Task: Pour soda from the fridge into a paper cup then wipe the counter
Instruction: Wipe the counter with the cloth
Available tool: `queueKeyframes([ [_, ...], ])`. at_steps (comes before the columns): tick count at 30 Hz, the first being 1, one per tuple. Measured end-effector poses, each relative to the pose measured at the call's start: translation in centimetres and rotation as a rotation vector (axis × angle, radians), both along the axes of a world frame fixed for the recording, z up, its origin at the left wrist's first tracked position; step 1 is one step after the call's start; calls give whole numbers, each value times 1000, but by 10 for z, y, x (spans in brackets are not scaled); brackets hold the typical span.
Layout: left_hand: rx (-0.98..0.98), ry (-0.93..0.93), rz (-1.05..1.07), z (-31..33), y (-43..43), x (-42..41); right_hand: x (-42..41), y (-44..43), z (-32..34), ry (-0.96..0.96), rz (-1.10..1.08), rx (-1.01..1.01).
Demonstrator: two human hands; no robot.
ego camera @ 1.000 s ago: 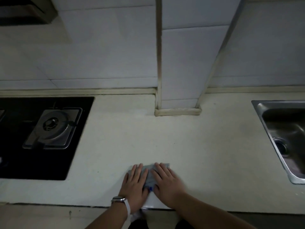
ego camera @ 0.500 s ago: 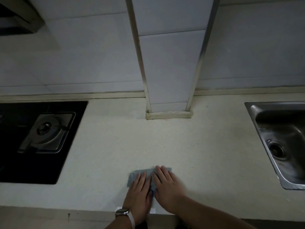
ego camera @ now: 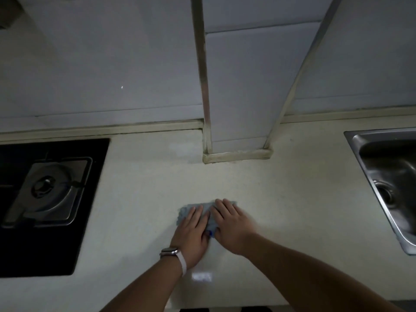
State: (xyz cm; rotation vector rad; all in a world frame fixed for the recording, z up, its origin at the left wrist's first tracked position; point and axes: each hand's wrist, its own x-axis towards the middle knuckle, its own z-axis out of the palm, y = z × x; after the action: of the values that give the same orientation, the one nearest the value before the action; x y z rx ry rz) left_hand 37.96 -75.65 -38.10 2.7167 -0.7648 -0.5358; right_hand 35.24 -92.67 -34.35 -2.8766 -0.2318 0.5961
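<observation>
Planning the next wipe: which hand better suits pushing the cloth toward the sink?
Likely the right hand: it presses the cloth on the sink side; the left hand lies on the stove side.

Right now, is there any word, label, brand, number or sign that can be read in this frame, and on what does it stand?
None can be read.
The grey-blue wiping cloth, black glass gas hob, stainless steel sink and white wall tiles show no print.
The silver wristwatch by the left hand is too dim and angled away to show any reading.
</observation>
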Motion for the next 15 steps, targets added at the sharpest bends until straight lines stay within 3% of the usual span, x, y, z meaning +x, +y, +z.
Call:
queueKeyframes([
  [15, 36, 2, -15, 0, -27, 112, 104, -21, -14, -85, -14, -17],
])
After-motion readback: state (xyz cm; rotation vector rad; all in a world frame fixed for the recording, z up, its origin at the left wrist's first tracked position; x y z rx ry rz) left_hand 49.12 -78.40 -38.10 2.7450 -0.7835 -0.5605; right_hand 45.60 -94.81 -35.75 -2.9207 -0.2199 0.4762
